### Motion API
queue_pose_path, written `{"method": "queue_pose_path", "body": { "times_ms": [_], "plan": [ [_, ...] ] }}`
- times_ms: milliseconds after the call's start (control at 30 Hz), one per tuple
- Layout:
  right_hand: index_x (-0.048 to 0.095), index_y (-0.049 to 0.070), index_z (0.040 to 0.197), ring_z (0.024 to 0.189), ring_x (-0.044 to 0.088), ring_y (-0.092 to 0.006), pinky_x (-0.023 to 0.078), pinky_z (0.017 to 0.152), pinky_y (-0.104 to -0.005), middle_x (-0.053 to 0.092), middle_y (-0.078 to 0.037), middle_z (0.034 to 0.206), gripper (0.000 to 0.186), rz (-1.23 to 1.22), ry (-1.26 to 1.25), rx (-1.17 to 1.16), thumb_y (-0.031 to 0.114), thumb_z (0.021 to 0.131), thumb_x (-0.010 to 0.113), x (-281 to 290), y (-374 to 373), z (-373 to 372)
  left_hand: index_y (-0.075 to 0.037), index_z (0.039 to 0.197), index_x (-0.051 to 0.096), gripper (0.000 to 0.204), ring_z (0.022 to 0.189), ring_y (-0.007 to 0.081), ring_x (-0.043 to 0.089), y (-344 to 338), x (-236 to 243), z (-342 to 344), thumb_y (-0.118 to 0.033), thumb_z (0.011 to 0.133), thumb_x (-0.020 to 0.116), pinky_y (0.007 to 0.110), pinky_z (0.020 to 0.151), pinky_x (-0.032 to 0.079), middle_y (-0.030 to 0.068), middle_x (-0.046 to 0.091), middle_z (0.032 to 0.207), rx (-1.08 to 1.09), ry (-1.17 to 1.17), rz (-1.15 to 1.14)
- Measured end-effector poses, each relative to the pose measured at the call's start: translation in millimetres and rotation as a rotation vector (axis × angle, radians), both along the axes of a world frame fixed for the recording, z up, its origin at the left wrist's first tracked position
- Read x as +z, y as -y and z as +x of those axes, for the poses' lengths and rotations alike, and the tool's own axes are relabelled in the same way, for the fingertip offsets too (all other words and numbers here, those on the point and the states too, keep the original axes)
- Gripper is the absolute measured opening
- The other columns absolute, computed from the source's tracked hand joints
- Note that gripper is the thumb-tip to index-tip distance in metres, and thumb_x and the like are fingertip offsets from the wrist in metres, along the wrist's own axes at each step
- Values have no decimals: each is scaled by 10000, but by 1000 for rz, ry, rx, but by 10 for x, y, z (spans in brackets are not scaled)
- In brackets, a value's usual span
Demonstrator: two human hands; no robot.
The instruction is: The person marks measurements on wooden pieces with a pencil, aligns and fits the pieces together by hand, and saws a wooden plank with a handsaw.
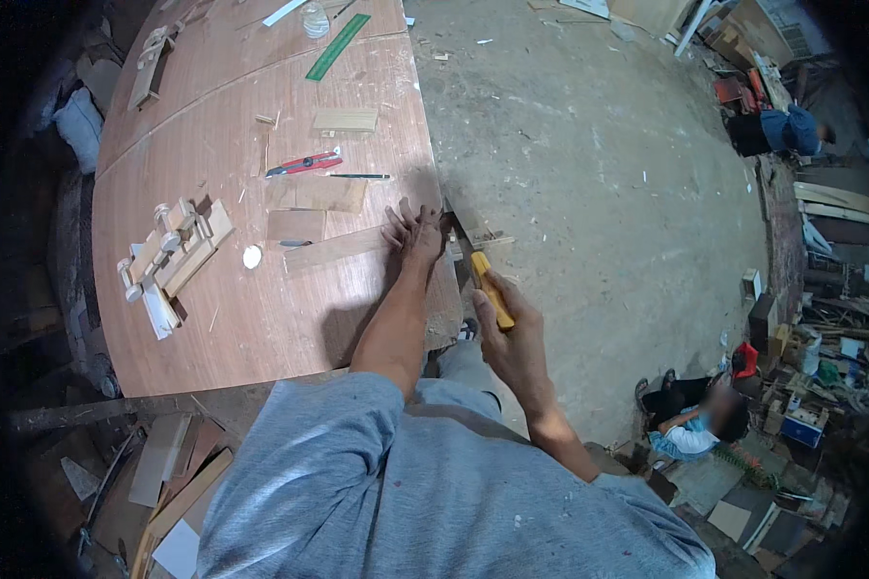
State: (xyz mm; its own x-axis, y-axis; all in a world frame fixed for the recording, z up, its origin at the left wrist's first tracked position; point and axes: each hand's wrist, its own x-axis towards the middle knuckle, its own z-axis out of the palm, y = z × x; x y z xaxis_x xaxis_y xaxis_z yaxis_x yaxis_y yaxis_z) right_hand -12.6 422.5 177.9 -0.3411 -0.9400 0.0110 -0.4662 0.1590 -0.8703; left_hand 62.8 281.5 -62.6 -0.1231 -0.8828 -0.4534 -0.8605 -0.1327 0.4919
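My left hand lies with fingers spread on a thin wooden strip, pressing it to the table near its right edge. The strip's end juts out past that edge. My right hand is wrapped round the yellow handle of a handsaw. Its blade slants up and left, crossing the strip just beyond the table edge, close to my left fingers. Whether the teeth have cut into the wood cannot be made out.
On the table lie a red utility knife, a pencil, wood offcuts, a green ruler, a jar, a white disc and a wooden assembly. One person sits at right; another is farther off.
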Motion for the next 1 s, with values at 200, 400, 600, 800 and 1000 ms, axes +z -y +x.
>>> {"method": "queue_pose_path", "body": {
  "times_ms": [200,400,600,800,1000],
  "plan": [
    [610,-44,1106,827,664,-248,498,735,-355,668,-244,899,287,65,-3,-72,190,941,595,-582,855,-278,-201,1488,270,575,1425,443,-194,52,248,-319,-460,978,321,691,1062,-109,142,-9,1593,-72,-88,76],
    [604,-47,1132,820,623,-157,494,734,-308,675,-142,898,287,162,115,-40,180,957,587,87,1,-83,-209,1507,228,627,1428,443,-186,41,-9,-119,-506,965,332,668,1078,-109,155,-19,1597,-17,8,96],
    [621,-45,1091,820,630,-185,492,740,-311,678,-194,891,259,40,21,-35,169,952,574,-693,717,-231,-224,1530,125,697,1464,266,-172,59,287,-202,-600,960,261,507,1122,-166,74,-14,1605,0,-114,84],
    [608,-17,1134,924,676,-360,504,755,-383,647,-276,999,288,23,33,-4,207,957,569,-150,10,-18,-217,1515,249,626,1426,419,-218,36,53,-37,-522,970,299,669,1072,-130,138,-45,1603,45,-60,120],
    [593,-58,1135,893,659,-253,494,799,-335,670,-230,1000,295,-40,61,-1,171,951,569,-658,503,-183,-265,1501,279,562,1432,423,-195,39,38,-177,-436,970,349,676,1068,-131,146,-48,1599,-18,-98,52]
  ]
}}
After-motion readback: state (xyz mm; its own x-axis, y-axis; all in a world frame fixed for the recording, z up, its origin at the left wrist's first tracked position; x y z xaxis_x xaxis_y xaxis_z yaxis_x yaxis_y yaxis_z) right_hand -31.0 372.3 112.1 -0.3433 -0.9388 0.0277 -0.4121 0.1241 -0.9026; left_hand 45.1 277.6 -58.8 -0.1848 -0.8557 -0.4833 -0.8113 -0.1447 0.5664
